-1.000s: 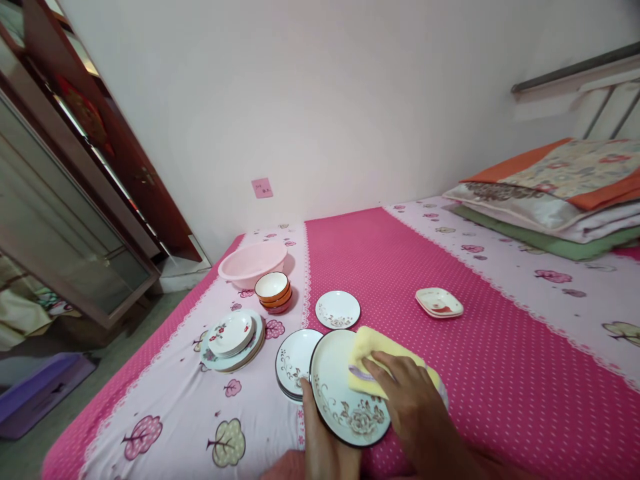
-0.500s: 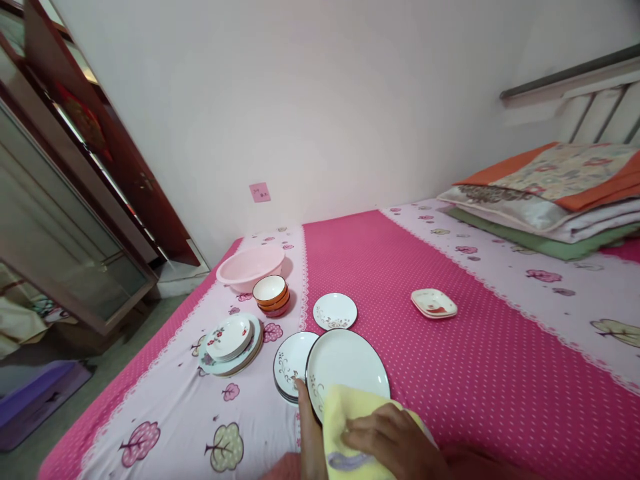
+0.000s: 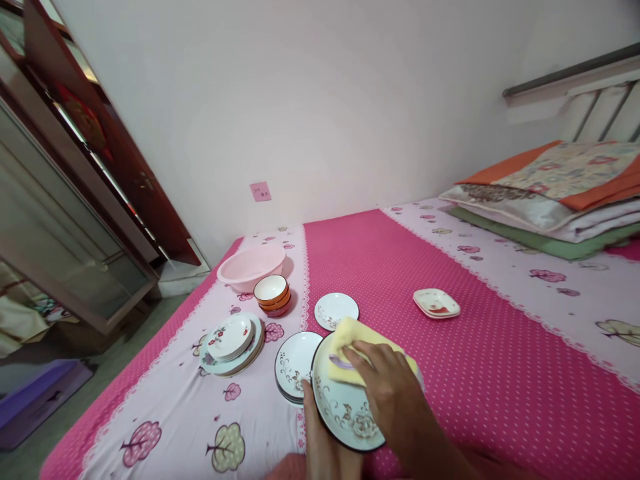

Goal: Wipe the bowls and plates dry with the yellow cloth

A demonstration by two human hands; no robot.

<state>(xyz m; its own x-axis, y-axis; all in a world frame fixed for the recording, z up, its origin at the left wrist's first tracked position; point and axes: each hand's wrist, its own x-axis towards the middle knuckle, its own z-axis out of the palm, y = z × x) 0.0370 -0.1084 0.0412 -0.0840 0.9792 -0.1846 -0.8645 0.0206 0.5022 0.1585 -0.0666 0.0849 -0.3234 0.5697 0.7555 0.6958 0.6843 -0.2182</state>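
Note:
A large white plate (image 3: 340,407) with a dark rim and brown flowers is tilted up in front of me. My left hand (image 3: 323,433) grips it from below at its left edge, the thumb on the rim and the other fingers hidden behind. My right hand (image 3: 385,373) presses a folded yellow cloth (image 3: 360,340) against the far part of the plate's face. Just left of the plate sits a stack of smaller dark-rimmed plates (image 3: 295,363). Beyond it, a single similar plate (image 3: 337,310) lies on the pink bedspread (image 3: 370,267).
Flowered plates (image 3: 230,340) are stacked at the left, near several nested orange bowls (image 3: 271,293) and a pink basin (image 3: 250,267). Small squarish dishes (image 3: 437,303) lie to the right. Folded bedding (image 3: 555,187) is piled at the far right, and a white wall rises behind the bed.
My right hand has slid the cloth from the near part of the plate up to its far part, uncovering the flower pattern near me. My left hand keeps its hold.

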